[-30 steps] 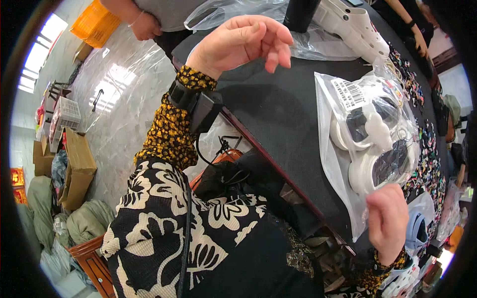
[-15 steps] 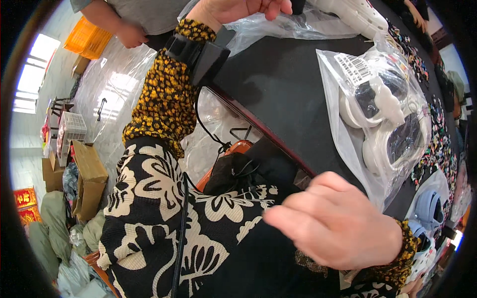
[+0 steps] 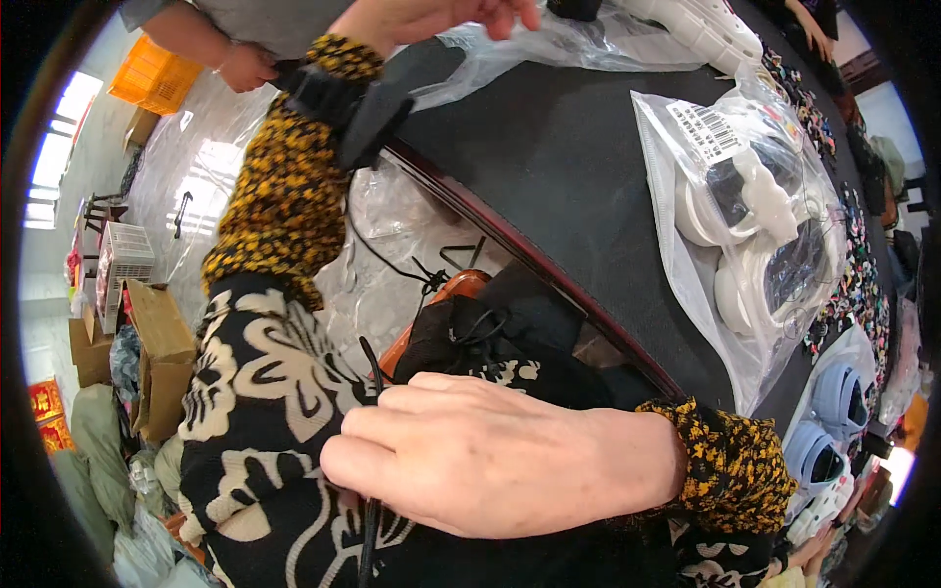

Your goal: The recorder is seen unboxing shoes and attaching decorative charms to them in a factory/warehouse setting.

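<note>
My right hand is over my lap, back upward and fingers curled around a thin black cord. The fingertips are mostly hidden beneath the hand. At the upper edge is my left hand, partly cut off by the frame. Its fingers are bent loosely and apart, with nothing seen in them, beside a clear plastic bag. A black strapped device sits on my left wrist. On the black table lies a pair of white clogs inside a clear bag with a barcode label.
Another white clog lies at the far side. Small colourful pieces spread along the right, near blue clogs. A person's hand shows at upper left. Cardboard boxes and an orange crate stand on the floor.
My right hand has moved left from near the table edge and closed over the cord. My left hand has shifted slightly left and up.
</note>
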Tool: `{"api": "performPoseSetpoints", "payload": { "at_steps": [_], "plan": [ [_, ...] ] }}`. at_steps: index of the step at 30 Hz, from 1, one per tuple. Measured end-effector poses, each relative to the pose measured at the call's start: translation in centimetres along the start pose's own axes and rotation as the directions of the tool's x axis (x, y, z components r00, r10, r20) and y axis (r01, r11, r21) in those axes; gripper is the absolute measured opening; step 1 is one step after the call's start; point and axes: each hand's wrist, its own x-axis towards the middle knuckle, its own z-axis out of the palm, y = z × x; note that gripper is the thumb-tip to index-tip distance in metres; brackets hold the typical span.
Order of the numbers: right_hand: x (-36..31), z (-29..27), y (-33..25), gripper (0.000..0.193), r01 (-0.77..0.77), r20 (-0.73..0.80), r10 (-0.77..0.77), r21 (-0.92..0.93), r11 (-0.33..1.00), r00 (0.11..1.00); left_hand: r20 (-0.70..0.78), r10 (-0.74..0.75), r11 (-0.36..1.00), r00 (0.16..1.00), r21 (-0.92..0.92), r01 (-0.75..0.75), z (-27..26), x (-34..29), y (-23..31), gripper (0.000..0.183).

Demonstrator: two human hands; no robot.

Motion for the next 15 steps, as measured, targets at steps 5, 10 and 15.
{"api": "performPoseSetpoints", "payload": {
  "at_steps": [5, 10, 15],
  "plan": [
    [-0.3, -1.8, 0.6, 0.010, -0.043, -0.081, 0.032, -0.137, 0.990, 0.996, 0.005, -0.043, 0.912, 0.999, 0.408, 0.037, -1.1, -7.3, 2.3, 0.045],
    [0.0, -3.1, 1.2, 0.015, 0.001, -0.235, -0.045, -0.186, 0.983, 0.971, -0.074, -0.094, 0.881, 0.993, 0.458, 0.117, 0.3, -14.0, 3.4, 0.041],
    [0.1, -4.2, 0.8, 0.016, -0.061, -0.206, 0.013, -0.228, 0.972, 0.979, -0.202, -0.118, 0.905, 0.972, 0.381, 0.189, -0.2, -17.4, 2.1, 0.034]
  ]
}}
